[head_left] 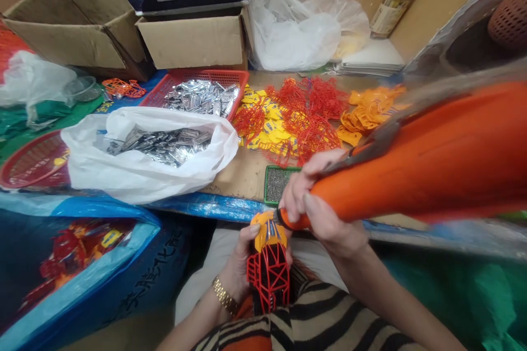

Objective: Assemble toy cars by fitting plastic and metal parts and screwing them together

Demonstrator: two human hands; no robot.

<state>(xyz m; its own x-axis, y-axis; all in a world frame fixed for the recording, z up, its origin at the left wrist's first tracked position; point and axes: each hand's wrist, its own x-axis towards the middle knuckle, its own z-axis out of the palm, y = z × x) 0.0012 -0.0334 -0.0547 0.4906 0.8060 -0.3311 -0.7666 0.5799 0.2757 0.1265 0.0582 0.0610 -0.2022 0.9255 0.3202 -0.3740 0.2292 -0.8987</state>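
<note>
My left hand [242,266] grips a toy car [269,271] with a red lattice roll cage and a yellow-orange hood, held low in front of my lap. My right hand [317,203] is wrapped round a large orange electric screwdriver [395,164], blurred along its upper body. The screwdriver's dark tip points left and meets the edge of the yellow-orange hood; the exact contact point is too small to make out. Just beyond my right hand is a small green tray [276,186] filled with tiny grey metal parts, partly covered by my fingers.
Red cage frames [308,109] lie over yellow pieces [267,131], beside orange parts [366,112]. Silvery parts fill a red basket [241,85] and a white bag [152,184]. An open blue bag [135,279] at lower left holds red toy pieces. Cardboard boxes [189,41] stand behind.
</note>
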